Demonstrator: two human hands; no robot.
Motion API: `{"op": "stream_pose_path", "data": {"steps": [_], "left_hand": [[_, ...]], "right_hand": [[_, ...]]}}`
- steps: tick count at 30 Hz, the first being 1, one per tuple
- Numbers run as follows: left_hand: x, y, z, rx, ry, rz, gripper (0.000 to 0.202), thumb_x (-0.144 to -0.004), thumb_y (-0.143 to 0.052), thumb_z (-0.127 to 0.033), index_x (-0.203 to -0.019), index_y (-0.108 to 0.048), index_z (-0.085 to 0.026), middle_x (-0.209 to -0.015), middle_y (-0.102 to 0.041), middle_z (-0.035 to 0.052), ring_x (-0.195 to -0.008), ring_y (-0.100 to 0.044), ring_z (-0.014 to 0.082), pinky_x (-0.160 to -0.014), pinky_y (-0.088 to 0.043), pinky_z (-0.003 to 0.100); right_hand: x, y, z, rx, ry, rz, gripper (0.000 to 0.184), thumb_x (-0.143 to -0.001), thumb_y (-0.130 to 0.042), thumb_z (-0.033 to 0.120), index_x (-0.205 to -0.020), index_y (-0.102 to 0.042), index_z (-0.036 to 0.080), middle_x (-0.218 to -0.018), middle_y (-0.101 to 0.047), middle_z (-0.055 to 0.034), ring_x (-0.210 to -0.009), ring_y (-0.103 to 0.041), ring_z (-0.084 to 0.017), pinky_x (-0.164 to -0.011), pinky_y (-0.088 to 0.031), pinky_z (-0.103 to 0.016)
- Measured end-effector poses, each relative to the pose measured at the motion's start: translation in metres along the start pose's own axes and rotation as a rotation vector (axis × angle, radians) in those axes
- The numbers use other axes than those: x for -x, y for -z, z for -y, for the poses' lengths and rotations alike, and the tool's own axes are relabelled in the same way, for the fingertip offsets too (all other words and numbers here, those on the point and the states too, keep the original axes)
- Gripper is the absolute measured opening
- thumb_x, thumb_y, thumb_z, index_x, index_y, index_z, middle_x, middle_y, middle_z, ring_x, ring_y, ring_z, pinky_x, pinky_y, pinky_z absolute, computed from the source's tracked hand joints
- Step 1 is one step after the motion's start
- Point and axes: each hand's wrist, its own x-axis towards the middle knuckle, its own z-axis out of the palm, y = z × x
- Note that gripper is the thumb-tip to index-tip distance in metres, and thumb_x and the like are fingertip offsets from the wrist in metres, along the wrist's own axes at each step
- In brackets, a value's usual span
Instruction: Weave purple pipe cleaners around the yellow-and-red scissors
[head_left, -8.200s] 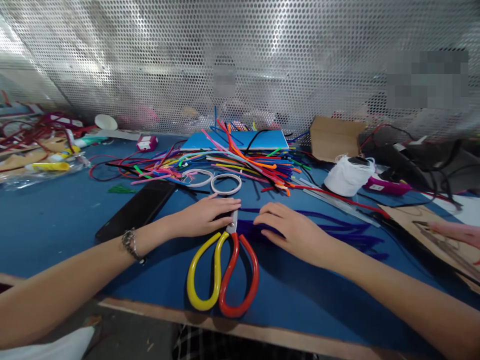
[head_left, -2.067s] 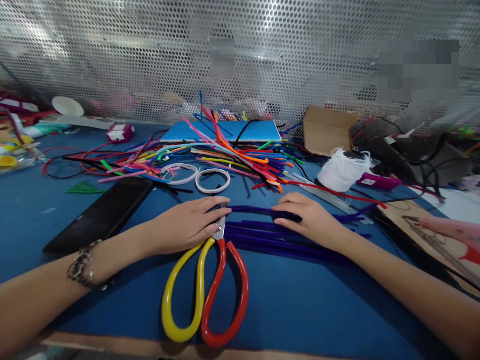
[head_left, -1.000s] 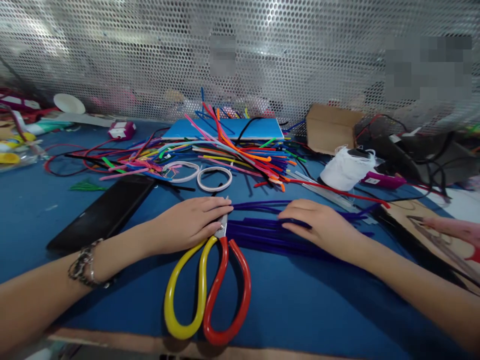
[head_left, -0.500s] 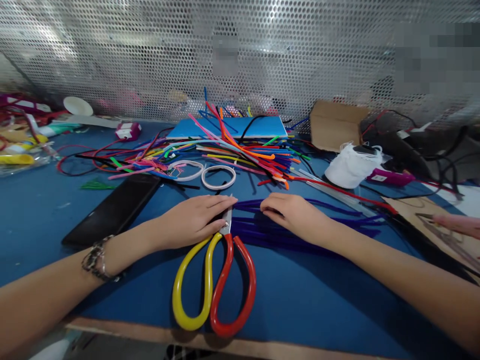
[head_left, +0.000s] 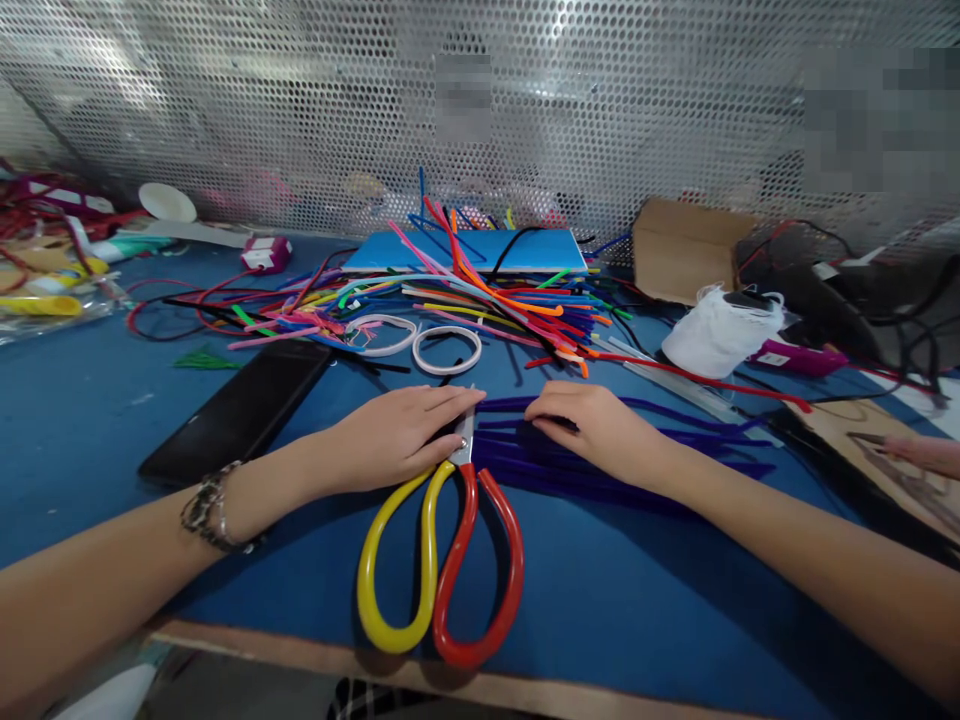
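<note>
My left hand (head_left: 409,432) lies flat, fingers stretched to the right, over the left ends of several dark blue pipe cleaners (head_left: 517,465). Its fingers partly cover the metal blades of the scissors (head_left: 466,440), whose yellow and red handles point toward me. My right hand (head_left: 589,425) is closed, thumb and fingertips pinched at an upper strand of the blue pipe cleaners. The rest of the strands run beneath that hand and out to the right. What lies under my left palm is hidden.
Behind my hands lie a pile of coloured pipe cleaners (head_left: 517,300), white rings (head_left: 448,350) and a blue board (head_left: 465,250). A black phone-like slab (head_left: 236,415) is at left; white thread (head_left: 720,330) and a cardboard box (head_left: 686,250) at right. Another person's hand (head_left: 926,452) shows far right.
The whole view has shifted slightly to the right. My right hand has edged a little left relative to the table; my left hand stays in place over the scissors.
</note>
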Motion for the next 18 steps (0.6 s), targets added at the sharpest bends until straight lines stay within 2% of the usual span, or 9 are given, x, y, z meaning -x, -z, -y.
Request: {"op": "stream_pose_path", "data": {"steps": [7, 18], "left_hand": [[0.000, 0.001, 0.000, -0.004, -0.010, -0.029, 0.053, -0.095, -0.018, -0.042, -0.134, -0.036, -0.010, -0.133, -0.047, 0.0114, -0.122, -0.043, 0.0192, -0.103, -0.033, 0.032], [0.000, 0.000, 0.000, 0.017, -0.002, -0.035, 0.051, -0.095, -0.022, -0.040, -0.133, -0.038, -0.010, -0.134, -0.046, 0.0117, -0.124, -0.042, 0.0197, -0.104, -0.033, 0.032]], "right_hand": [[-0.004, -0.005, 0.006, 0.045, -0.065, 0.030, 0.016, -0.085, -0.048, 0.018, -0.081, -0.063, 0.015, -0.079, -0.064, -0.0065, -0.069, -0.058, -0.015, -0.063, -0.042, -0.025], [-0.010, -0.005, 0.013, 0.052, -0.190, 0.058, 0.011, -0.078, -0.049, 0.012, -0.071, -0.057, 0.016, -0.069, -0.060, -0.0020, -0.061, -0.049, -0.012, -0.056, -0.032, -0.022]]}}
